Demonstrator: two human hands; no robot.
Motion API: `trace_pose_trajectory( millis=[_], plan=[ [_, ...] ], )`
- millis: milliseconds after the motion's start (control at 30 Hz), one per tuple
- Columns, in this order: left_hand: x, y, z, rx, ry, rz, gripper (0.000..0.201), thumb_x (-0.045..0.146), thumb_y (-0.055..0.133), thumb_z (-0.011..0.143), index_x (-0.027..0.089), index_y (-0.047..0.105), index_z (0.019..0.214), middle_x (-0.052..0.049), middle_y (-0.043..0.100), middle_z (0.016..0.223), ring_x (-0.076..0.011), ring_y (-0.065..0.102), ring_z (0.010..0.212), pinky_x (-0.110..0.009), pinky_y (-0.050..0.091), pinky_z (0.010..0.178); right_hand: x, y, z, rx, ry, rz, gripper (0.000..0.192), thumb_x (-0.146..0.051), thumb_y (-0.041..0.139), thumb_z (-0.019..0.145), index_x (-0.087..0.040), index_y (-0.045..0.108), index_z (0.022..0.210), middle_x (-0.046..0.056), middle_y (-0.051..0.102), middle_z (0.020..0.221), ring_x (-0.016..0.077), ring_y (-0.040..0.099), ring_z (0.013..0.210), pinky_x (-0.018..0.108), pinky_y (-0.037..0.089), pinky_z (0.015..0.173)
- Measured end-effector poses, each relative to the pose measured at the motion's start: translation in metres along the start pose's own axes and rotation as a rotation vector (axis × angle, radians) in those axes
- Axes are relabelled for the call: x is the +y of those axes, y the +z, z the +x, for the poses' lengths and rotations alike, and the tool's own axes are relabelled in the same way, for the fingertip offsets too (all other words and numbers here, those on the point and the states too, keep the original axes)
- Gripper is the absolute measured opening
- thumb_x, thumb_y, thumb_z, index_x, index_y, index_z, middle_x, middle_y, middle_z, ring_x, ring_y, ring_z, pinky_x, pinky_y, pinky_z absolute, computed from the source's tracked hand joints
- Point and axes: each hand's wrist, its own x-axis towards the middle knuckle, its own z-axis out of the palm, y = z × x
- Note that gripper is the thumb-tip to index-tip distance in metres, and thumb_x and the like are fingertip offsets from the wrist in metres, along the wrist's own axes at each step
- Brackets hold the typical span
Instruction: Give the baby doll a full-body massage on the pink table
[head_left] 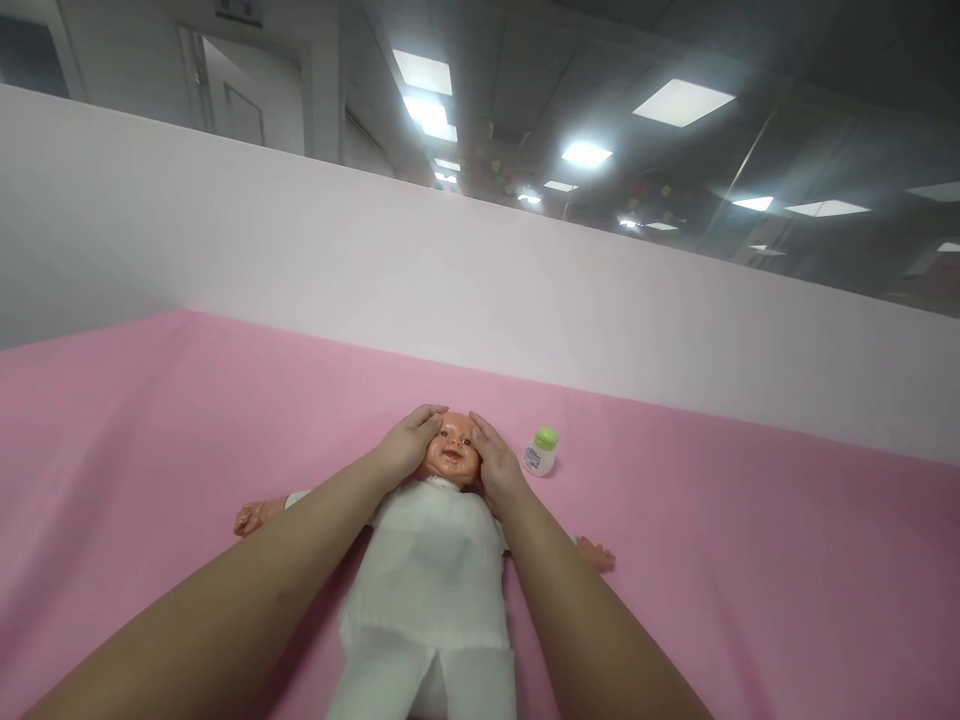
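Nearest the camera, two bare forearms are seen reaching forward over a pink cloth (pixel 750 560) that covers the work surface. Between them a baby doll (pixel 431 560) lies on its back, dressed in a white suit, legs toward the viewer and head away; its bare arms are spread out to either side on the cloth.

At the doll's head, the left hand (pixel 409 442) is laid against one side of the face and the right hand (pixel 495 465) against the other. The hands are held apart, the head cupped between them with fingers curved loosely round the cheeks and temples; nothing is clamped or pinched.

The head appears to be hard, glossy plastic, so it is judged stiff and somewhat slippery under the fingers, while the clothed trunk looks softer and is likely padded. The doll is judged light. A firm hold is best taken around the trunk under the arms, or with the head supported from both sides as here; the thin limbs are probably the weakest places to pull on.

Just beyond the right hand, a small white bottle (pixel 540 452) with a green cap stands upright on the cloth, near the doll's head but not touching it. Behind it a pale partition (pixel 375 250) rises, with ceiling lights visible above.
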Motion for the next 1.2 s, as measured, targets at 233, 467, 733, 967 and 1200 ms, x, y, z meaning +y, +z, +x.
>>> trace_pose_trajectory(
  millis=[233, 467, 733, 967, 1200],
  plan=[
    [0.011, -0.003, -0.011, -0.120, -0.116, -0.160, 0.048, 0.038, 0.070, 0.089, 0.023, 0.059, 0.133, -0.014, 0.070, 0.120, -0.0298, 0.072, 0.103, -0.046, 0.059, 0.092, -0.011, -0.007, -0.007, -0.120, 0.089, 0.142, 0.065, -0.044, 0.084, 0.074, -0.031, 0.064, 0.135, 0.006, 0.058, 0.148, 0.0277, 0.055, 0.136, 0.050, 0.043, 0.115],
    [0.012, -0.020, -0.012, -0.252, -0.176, -0.332, 0.072, 0.025, 0.083, 0.077, 0.021, 0.054, 0.143, -0.018, 0.064, 0.134, -0.0336, 0.068, 0.114, -0.052, 0.053, 0.101, -0.025, -0.017, -0.013, -0.265, 0.172, 0.229, 0.075, -0.027, 0.091, 0.066, -0.032, 0.063, 0.136, 0.007, 0.053, 0.153, 0.0270, 0.054, 0.136, 0.049, 0.042, 0.114],
    [0.013, -0.023, -0.012, -0.287, -0.205, -0.381, 0.080, 0.013, 0.086, 0.066, 0.019, 0.055, 0.139, -0.017, 0.066, 0.130, -0.0335, 0.069, 0.111, -0.051, 0.052, 0.101, -0.025, -0.018, -0.013, -0.283, 0.182, 0.253, 0.075, -0.026, 0.091, 0.065, -0.031, 0.064, 0.134, 0.008, 0.058, 0.147, 0.0275, 0.059, 0.128, 0.050, 0.045, 0.110],
    [0.021, -0.017, -0.015, -0.250, -0.236, -0.346, 0.070, 0.020, 0.084, 0.066, 0.020, 0.057, 0.131, -0.014, 0.067, 0.123, -0.0314, 0.071, 0.103, -0.046, 0.056, 0.094, -0.027, -0.007, -0.016, -0.192, 0.165, 0.169, 0.066, -0.035, 0.087, 0.071, -0.031, 0.061, 0.132, 0.006, 0.061, 0.139, 0.0277, 0.062, 0.121, 0.046, 0.049, 0.103],
    [0.017, -0.004, -0.010, -0.169, -0.206, -0.127, 0.076, 0.029, 0.088, 0.066, 0.024, 0.052, 0.133, -0.013, 0.069, 0.117, -0.0308, 0.073, 0.096, -0.046, 0.059, 0.087, -0.029, 0.002, -0.014, -0.127, 0.084, -0.108, 0.065, -0.046, 0.085, 0.073, -0.029, 0.055, 0.128, 0.006, 0.064, 0.122, 0.0273, 0.064, 0.111, 0.044, 0.053, 0.094]
  ],
)
